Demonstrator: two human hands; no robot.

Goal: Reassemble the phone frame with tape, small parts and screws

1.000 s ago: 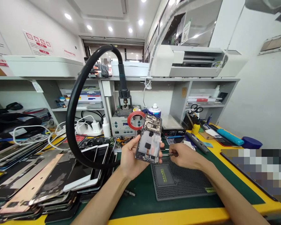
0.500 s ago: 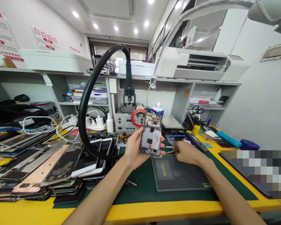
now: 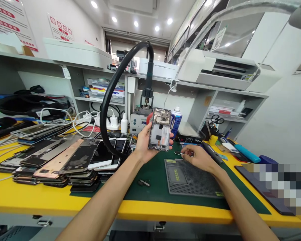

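Observation:
My left hand (image 3: 143, 142) is wrapped around an opened smartphone (image 3: 160, 130), held upright above the mat. Its back cover is off, baring the circuit board at the top and a pale lower area with a clear film. My right hand (image 3: 197, 157) is closed in a pinch over the far edge of a grey perforated pad (image 3: 198, 182). Between its fingertips is a slim white-handled tool (image 3: 177, 152) with a dark oval tip. Whether anything else is inside that hand is hidden.
Stacks of phone parts (image 3: 57, 157) fill the left side. A thick black hose (image 3: 105, 110) arches up behind them. A blue spray can (image 3: 176, 122) stands behind the phone. A small dark metal part (image 3: 143, 182) lies on the green mat (image 3: 155, 190). A dark tablet-like panel (image 3: 263, 190) is at right.
My view has shifted left and down. A thin metallic tool showed at my right fingers earlier; now the white-handled one does. The phone remains in my left hand.

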